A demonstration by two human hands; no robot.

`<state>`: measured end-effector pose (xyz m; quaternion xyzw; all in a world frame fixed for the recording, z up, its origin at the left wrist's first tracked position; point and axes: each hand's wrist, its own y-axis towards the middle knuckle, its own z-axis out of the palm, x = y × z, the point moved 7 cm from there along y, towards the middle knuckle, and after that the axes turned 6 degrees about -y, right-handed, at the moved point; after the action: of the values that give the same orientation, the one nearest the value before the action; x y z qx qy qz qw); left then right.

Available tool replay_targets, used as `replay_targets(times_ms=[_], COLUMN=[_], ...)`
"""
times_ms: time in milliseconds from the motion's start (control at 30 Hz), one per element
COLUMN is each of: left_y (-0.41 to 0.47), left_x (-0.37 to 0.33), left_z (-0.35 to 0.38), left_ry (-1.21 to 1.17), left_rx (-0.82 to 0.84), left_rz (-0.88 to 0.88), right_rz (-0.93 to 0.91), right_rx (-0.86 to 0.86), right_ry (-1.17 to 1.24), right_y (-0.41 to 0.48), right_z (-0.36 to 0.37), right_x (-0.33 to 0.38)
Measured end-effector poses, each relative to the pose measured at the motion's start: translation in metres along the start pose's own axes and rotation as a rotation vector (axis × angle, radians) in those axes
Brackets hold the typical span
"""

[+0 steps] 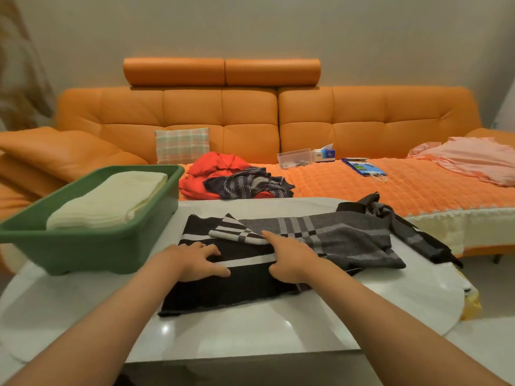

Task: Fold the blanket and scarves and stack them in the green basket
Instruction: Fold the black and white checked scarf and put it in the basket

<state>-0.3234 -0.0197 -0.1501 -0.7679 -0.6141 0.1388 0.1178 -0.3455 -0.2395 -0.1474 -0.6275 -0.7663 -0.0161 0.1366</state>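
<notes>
The cream blanket (111, 199) already lies folded inside the green basket (83, 246), which stands on the bench (250, 330). By the look of it, that part of the task is done.

The step in hand is the first scarf. A grey-and-black checked scarf (334, 235) lies on the bench just beside the basket, on its right. The end nearest the basket is laid out flat with one corner turned back, while the far end is bunched and hangs over the bench edge. It is only partly folded.

The left hand (198, 260) rests on the dark part of the scarf, fingers spread and pressing the cloth down. The right hand (289, 260) lies next to it, on the side away from the basket. Its index finger is stretched out onto the turned corner. Its other fingers are hidden at the fold, so I cannot tell whether they pinch the cloth.

Behind the basket and to its right, on the sofa (362, 112), a red scarf (211, 168) and a navy striped scarf (248, 182) lie in a crumpled heap, touching each other, not yet folded.

So I judge the task at an early stage: one piece stacked, one being folded, two untouched.
</notes>
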Motion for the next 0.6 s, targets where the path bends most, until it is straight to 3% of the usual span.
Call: replay_targets(times_ms=[100,233,367,500,600], left_y=[0.005,0.026,0.051,0.070,0.089], left_x=[-0.002,-0.001,0.007,0.010,0.013], left_z=[-0.021,-0.031,-0.034,-0.037,-0.025], left_ry=[0.072,-0.178,-0.328,-0.422,-0.369], left_rx=[-0.213,-0.439,-0.554,-0.645,-0.490], left_rz=[0.024,0.109,0.149,0.203,0.167], right_rz=[0.027,-0.001,-0.036,0.329,0.527], right_rx=[-0.097,-0.291,-0.365,-0.406,-0.170], right_ry=[-0.186,-0.331,-0.356,-0.008,0.088], right_y=[0.025,0.056,0.078,0.089,0.088], right_z=[-0.005,-0.008,-0.013,-0.027,-0.023], right_x=[0.021,0.044,0.050,0.006,-0.024])
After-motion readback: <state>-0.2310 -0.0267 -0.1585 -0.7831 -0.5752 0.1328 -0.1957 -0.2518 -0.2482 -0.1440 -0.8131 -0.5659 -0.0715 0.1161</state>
